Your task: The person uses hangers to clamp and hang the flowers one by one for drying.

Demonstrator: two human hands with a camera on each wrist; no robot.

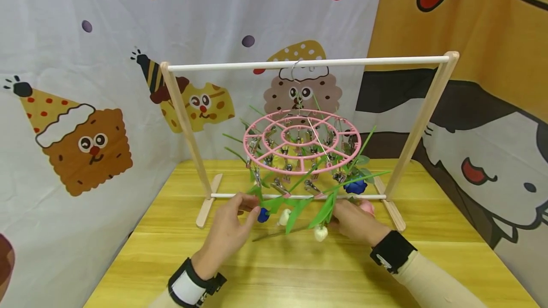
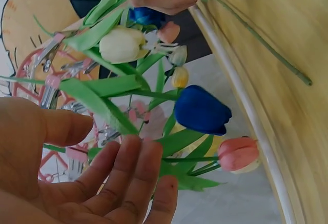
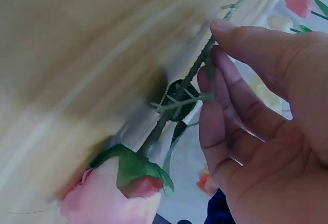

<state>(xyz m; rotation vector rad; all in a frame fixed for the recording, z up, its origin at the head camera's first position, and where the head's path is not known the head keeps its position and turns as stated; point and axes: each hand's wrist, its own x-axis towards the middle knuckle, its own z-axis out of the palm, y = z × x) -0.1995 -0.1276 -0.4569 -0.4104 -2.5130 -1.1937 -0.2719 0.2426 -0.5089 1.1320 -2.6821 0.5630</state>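
Note:
My right hand (image 1: pixel 357 220) pinches the long green stem (image 3: pixel 192 75) of a pink rose (image 3: pixel 113 198) between thumb and fingers, low over the table. The stem's bare end points left in the head view. My left hand (image 1: pixel 231 225) is beside a blue tulip (image 2: pixel 202 109), its fingers loosely extended and thumb apart, holding nothing. That tulip hangs head-down among white tulips (image 1: pixel 321 233) and a coral tulip (image 2: pixel 238 153). Metal clips under a pink round hanger (image 1: pixel 301 163) hold these flowers by their stems.
A wooden stand with upright posts (image 1: pixel 186 122) carries the hanger on its white top rod (image 1: pixel 239 66). Its lower rod (image 1: pixel 222 196) runs just above the wooden table (image 1: pixel 274 270). A blue flower (image 1: pixel 355 186) hangs at the right. A cartoon-printed curtain (image 1: pixel 85 51) stands behind.

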